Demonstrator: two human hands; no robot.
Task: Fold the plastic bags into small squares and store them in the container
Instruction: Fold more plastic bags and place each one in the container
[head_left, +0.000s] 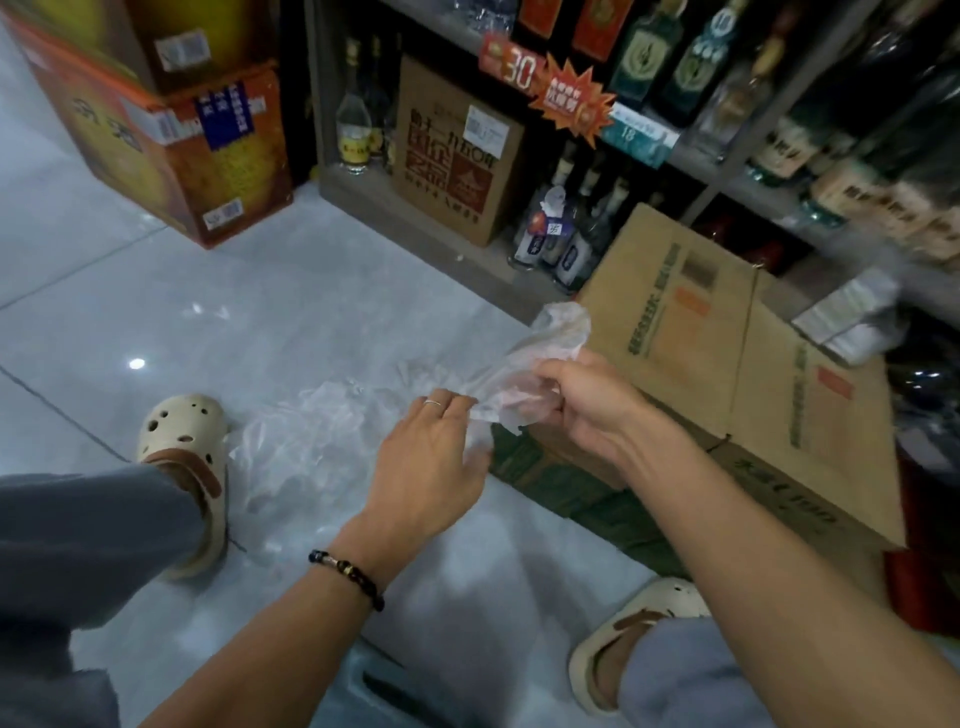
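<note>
A thin clear plastic bag (540, 358) is held up in the air at about 1 o'clock from the middle of the view. It is gripped by the right hand (582, 400), whose fingers are curled around its crumpled lower part, while the upper end of the bag stands loose above the thumb. The left hand (431, 462) is seen just beside it, at 9 o'clock from the right hand; its fingers are nearly straight and their tips touch the lower edge of the bag, but whether anything is pinched cannot be told. A ring (432, 402) and a dark bead bracelet (347, 577) are worn on this hand and wrist.

More clear bags (311, 441) lie in a loose pile on the grey tiled floor (156, 291), at 9 o'clock from the left hand. A flat cardboard box (727, 364) lies at 3 o'clock, close behind the right hand. Two cream clogs (187, 467) are seen at 8 and 5 o'clock. Shelves with bottles (566, 228) stand at 12 o'clock.
</note>
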